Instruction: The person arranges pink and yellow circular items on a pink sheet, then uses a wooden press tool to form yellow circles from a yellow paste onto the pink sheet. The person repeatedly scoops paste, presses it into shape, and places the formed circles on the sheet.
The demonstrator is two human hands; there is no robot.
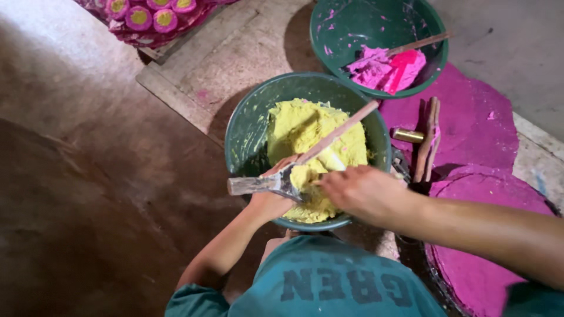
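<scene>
My left hand (267, 202) grips flat metal trowel (264, 184); right hand (358, 191) pinches yellow paste (317, 138) beside it. Green plastic basin (247, 129) mostly full, much left.

The left hand (271, 199) reaches forward on a bare, bent forearm, its fingers curled closed in a grip. The right hand (359, 191) comes in from the right on an outstretched bare arm, palm down, fingers pinched together beside the left.

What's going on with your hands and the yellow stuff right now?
Left hand grips metal scraper. Right hand pressing yellow paste in green bowl. Wooden stick lies across the paste.
</scene>
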